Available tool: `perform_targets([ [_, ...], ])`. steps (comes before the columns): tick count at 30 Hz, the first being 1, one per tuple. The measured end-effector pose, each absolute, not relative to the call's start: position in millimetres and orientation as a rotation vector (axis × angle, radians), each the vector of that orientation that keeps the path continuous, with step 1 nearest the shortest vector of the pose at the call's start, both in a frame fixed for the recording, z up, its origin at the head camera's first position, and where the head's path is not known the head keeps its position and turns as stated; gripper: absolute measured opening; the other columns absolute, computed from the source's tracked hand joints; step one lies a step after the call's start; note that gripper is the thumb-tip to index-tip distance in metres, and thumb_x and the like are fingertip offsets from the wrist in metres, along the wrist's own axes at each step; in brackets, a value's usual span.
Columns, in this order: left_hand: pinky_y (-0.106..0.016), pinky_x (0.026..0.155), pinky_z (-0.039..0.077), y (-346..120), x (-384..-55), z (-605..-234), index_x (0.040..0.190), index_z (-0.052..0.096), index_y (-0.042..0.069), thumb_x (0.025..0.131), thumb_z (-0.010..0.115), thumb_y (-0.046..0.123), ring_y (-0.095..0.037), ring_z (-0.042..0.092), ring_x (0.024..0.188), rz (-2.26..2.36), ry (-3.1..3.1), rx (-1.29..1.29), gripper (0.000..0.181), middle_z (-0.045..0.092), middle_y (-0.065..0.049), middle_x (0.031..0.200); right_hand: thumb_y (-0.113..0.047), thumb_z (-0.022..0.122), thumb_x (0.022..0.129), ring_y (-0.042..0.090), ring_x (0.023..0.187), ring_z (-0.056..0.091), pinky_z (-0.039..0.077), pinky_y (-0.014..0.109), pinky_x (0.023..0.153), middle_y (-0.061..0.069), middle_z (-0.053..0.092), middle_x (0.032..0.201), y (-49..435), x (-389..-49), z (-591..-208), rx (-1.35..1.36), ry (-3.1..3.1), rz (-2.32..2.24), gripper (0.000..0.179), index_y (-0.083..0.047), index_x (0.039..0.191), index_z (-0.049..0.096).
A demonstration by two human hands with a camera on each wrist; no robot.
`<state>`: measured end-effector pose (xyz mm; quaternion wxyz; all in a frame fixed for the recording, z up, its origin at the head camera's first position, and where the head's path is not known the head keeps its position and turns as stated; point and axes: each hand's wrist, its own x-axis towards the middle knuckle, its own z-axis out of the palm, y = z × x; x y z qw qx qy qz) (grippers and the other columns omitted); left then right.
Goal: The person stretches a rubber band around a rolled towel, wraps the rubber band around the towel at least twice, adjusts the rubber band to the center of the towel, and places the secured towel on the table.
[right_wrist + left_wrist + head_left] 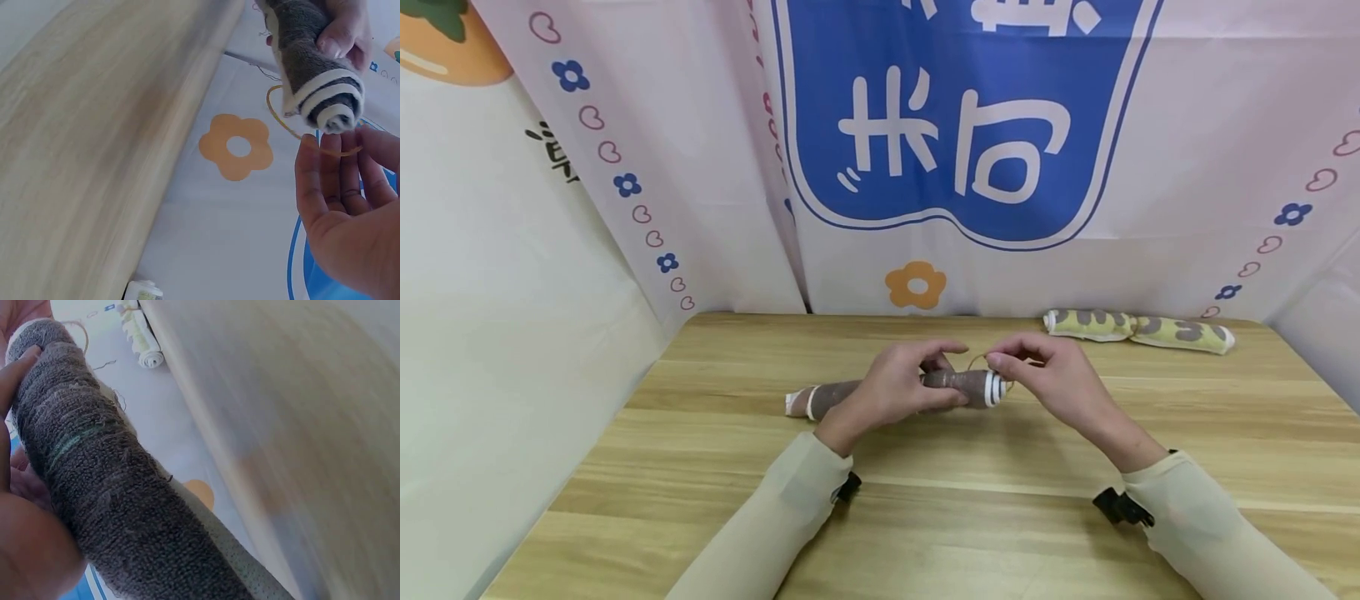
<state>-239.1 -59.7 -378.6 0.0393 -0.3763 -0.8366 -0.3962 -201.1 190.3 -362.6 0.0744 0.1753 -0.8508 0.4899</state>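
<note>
A brown towel point(835, 398), rolled into a long tube with white layers spiralling at its right end, lies across the middle of the head view. My left hand point(895, 379) grips the roll near that end, thumb on the near side and fingers over the far side. Just off the spiral end, my right hand point(1060, 379) pinches a thin yellow-brown rubber band point(284, 127) between thumb and fingers. In the right wrist view the band forms an open loop beside and below the roll's end. Fuzzy terry pile shows on the towel point(125, 462) in the left wrist view.
A second rolled towel point(1093, 325), yellow-green with brown patches, lies at the back right of the wooden table point(970, 533), a band cinching its middle. A white printed curtain point(730, 208) hangs directly behind the table's back edge.
</note>
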Motion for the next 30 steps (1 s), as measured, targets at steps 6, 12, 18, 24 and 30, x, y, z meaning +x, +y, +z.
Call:
perform_targets([
  [6,-0.027,0.076,0.054,-60.3,-240.8,-380.6,0.131,0.076,0.013,0.087,0.091,0.02,-0.006,0.065,0.086,-1.153,-2.547,-1.233,0.047,0.076,0.005,0.1,-0.021,0.076,0.101,0.019,0.095,0.069,0.057,0.029,0.079,-0.001,0.076,0.103,188.9,-201.1,-361.6,0.585,-2.533,1.456,0.013,-0.009,0.106,0.08],
  [12,-0.027,0.076,0.053,-59.9,-240.4,-381.5,0.116,0.081,0.013,0.088,0.089,0.019,-0.007,0.065,0.089,-1.17,-2.529,-1.223,0.03,0.078,0.003,0.108,-0.022,0.076,0.101,0.019,0.096,0.069,0.057,0.029,0.078,-0.001,0.076,0.105,188.7,-200.7,-361.8,0.586,-2.538,1.461,0.015,-0.009,0.107,0.081],
  [18,-0.026,0.076,0.053,-59.6,-239.4,-380.5,0.111,0.081,0.013,0.088,0.09,0.017,-0.007,0.065,0.087,-1.16,-2.508,-1.185,0.025,0.078,0.003,0.105,-0.022,0.076,0.102,0.019,0.095,0.069,0.058,0.029,0.078,0.0,0.076,0.106,188.9,-199.7,-361.6,0.57,-2.539,1.458,0.014,-0.01,0.107,0.08],
  [24,-0.026,0.073,0.053,-59.7,-239.8,-380.4,0.107,0.081,0.013,0.088,0.09,0.018,-0.006,0.064,0.083,-1.15,-2.495,-1.132,0.021,0.077,0.005,0.1,-0.019,0.075,0.102,0.018,0.092,0.071,0.058,0.028,0.077,0.0,0.076,0.104,187.7,-199.0,-361.9,0.595,-2.512,1.443,0.011,-0.011,0.107,0.08],
  [30,-0.027,0.073,0.053,-61.6,-239.7,-380.2,0.106,0.081,0.013,0.088,0.089,0.018,-0.008,0.064,0.082,-1.14,-2.488,-1.039,0.02,0.076,0.005,0.099,-0.017,0.076,0.101,0.017,0.085,0.069,0.057,0.027,0.073,-0.001,0.076,0.1,184.9,-196.6,-360.4,0.61,-2.484,1.414,0.006,-0.012,0.103,0.08],
])
